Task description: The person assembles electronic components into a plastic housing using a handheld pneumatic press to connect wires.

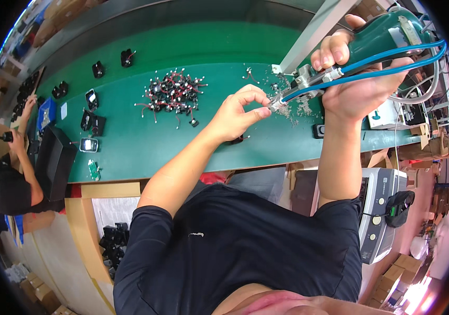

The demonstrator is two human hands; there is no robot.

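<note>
My right hand (347,92) wraps round a dark green hand-held air tool (376,39) with blue hoses (387,52). The tool slants down to the left, its metal nose over the bench. At that nose, my left hand (240,113) is closed in a pinch, thumb and forefinger together; whatever lies between them is too small to make out. Small silvery metal bits (303,107) are scattered below and around the tool's nose. One small wired part (250,75) lies beyond my left hand. Another dark part (239,139) shows partly under my left wrist.
A heap of small black parts with red wires (174,92) covers mid-bench. Black housings (92,98) and a green circuit board (93,169) lie left. A white post (313,37) rises behind the tool. At far left, a co-worker's hand (17,142) holds a dark object.
</note>
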